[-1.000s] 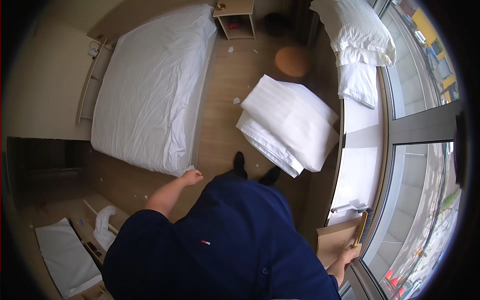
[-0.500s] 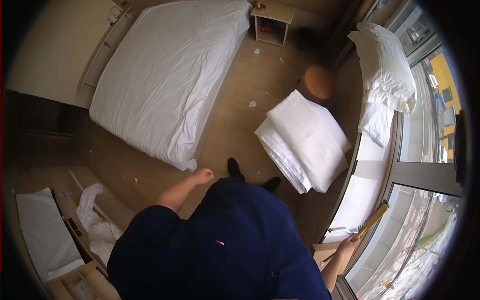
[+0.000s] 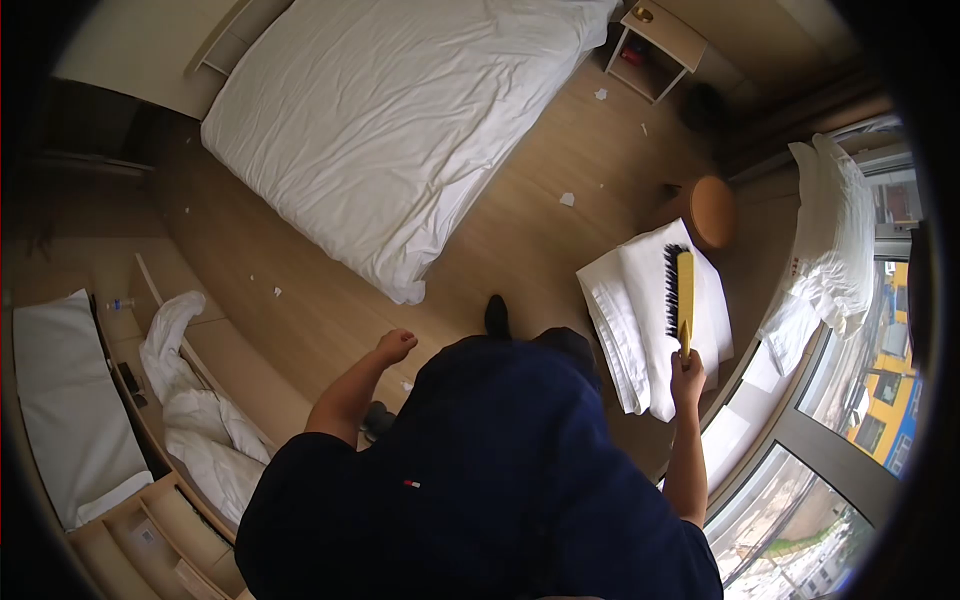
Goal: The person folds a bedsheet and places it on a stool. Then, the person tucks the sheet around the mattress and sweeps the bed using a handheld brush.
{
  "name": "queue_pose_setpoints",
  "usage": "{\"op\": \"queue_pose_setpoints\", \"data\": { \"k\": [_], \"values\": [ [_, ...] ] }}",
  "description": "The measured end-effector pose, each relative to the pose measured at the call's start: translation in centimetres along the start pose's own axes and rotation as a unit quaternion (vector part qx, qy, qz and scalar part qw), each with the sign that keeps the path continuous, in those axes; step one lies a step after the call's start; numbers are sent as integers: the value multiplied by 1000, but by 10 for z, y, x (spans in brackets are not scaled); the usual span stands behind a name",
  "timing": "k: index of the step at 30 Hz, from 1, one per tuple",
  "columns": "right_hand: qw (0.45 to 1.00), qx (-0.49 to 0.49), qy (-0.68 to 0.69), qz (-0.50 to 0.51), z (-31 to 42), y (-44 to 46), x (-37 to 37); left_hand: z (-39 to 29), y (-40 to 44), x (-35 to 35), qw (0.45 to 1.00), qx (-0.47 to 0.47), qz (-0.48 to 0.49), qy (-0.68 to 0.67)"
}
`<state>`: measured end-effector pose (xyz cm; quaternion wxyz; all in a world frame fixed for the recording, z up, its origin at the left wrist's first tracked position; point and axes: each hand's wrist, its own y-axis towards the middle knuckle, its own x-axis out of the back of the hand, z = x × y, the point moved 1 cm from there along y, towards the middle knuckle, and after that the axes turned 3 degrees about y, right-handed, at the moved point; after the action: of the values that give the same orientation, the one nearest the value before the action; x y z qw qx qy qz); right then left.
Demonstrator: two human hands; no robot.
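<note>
My right hand (image 3: 687,378) is wrapped round the handle of a yellow brush (image 3: 685,290) with dark bristles pointing left. The brush is held upright in view, in front of a folded white bedding stack (image 3: 625,315). Over the wooden floor (image 3: 330,340), my left hand (image 3: 398,346) hangs with its fingers curled in, nothing visible in it. It is nearest to the lower corner of the bed (image 3: 380,150), which is covered by a wrinkled white sheet.
A round brown stool (image 3: 713,212) stands behind the bedding. Pillows (image 3: 835,230) lie by the window at right. A nightstand (image 3: 660,45) is at the top. Paper scraps (image 3: 567,199) dot the floor. Crumpled white fabric (image 3: 200,410) lies beside a shelf unit (image 3: 150,540) at lower left.
My right hand has swung away from the window sill with the brush, now in front of the folded bedding. The view has turned, and my feet have shifted. My left hand remains curled.
</note>
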<state>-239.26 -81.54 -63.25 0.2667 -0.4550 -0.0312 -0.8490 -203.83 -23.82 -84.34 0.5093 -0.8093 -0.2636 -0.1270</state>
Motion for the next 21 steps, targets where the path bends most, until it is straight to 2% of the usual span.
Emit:
{"op": "queue_pose_setpoints", "data": {
  "k": [4, 8, 11, 15, 19, 21],
  "values": [
    [997, 11, -33, 75, 36, 43, -30, -44, 32, 28, 999, -38, -29, -9],
    [986, 9, -67, 151, 68, 97, -49, -98, 96, 43, 991, -113, -53, -38],
    [984, 20, -49, 168, 86, 146, -70, -170, 120, 69, 988, -131, -58, -51],
    [982, 46, -22, 183, 115, 219, -91, -223, 167, 105, 987, -146, -47, -48],
    [978, 51, -21, 202, 166, 301, -88, -231, 198, 136, 996, -29, -46, -68],
    [973, 67, -17, 220, 196, 346, -88, -211, 221, 136, 996, 8, -47, -77]
  ]
}}
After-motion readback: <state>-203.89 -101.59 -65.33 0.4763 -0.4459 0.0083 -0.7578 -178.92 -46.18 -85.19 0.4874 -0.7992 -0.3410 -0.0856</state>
